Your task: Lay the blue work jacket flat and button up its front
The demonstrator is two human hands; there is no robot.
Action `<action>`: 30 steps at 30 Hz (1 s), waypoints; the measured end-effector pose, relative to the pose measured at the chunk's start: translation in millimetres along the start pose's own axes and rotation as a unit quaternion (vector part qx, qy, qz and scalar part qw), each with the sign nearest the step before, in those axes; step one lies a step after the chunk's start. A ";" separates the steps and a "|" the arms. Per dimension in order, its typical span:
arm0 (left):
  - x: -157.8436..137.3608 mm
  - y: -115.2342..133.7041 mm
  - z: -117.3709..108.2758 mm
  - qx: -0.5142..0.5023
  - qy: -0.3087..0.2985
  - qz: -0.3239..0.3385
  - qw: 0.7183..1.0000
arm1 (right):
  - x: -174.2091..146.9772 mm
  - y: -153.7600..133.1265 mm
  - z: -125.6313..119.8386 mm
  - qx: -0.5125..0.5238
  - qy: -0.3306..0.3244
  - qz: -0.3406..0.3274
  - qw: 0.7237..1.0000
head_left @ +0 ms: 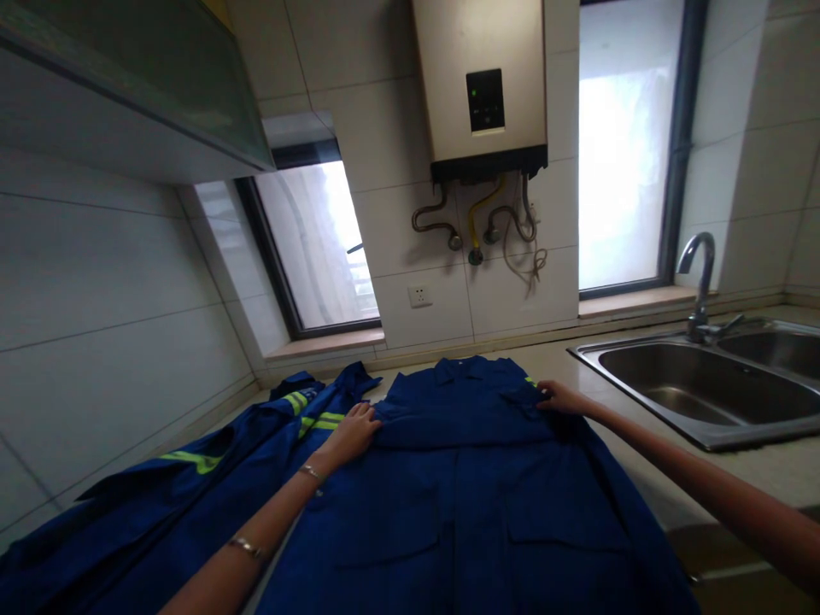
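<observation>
A dark blue work jacket (pixel 474 487) lies spread on the counter in front of me, its collar toward the wall and its pocket flaps facing up. A crosswise fold runs below the shoulders. My left hand (pixel 357 430) is closed on the left edge of this jacket, near the fold. On the opposite edge, my right hand (pixel 559 398) pinches the cloth beside a bit of yellow-green strip. Some fingertips of both hands are hidden in the fabric. Left of my left arm lies a second blue garment (pixel 211 500) with yellow-green reflective stripes, loosely crumpled.
A steel double sink (pixel 679 384) with a curved faucet (pixel 701 265) is set into the counter (pixel 647 478) on the right. The water heater (pixel 483 77) hangs on the tiled wall above pipes and a socket (pixel 420 296). An upper cabinet (pixel 141 94) juts out at upper left.
</observation>
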State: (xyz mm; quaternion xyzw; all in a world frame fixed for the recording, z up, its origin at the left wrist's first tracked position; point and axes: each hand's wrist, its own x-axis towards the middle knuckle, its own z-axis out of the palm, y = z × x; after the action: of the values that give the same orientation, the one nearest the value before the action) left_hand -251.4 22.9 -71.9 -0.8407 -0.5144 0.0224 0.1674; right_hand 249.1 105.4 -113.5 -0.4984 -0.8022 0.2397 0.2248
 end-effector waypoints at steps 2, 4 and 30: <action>-18.3 4.1 -9.4 0.015 0.012 0.019 1.000 | 0.6 -9.0 -12.8 0.017 -0.010 -0.017 1.000; -37.9 9.5 -13.5 0.008 0.012 0.038 0.999 | -3.0 -22.7 -29.5 0.036 -0.031 -0.054 0.997; -46.3 26.3 -49.3 -0.120 -0.071 -0.015 0.990 | -68.1 -57.6 -13.7 -0.079 -0.324 -0.142 0.932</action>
State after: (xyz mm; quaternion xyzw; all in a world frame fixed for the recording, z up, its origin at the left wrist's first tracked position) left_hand -240.3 -41.1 -39.6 -0.8431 -0.5367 0.0175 0.0282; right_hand 244.8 23.4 -76.0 -0.2907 -0.9101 0.2900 -0.0557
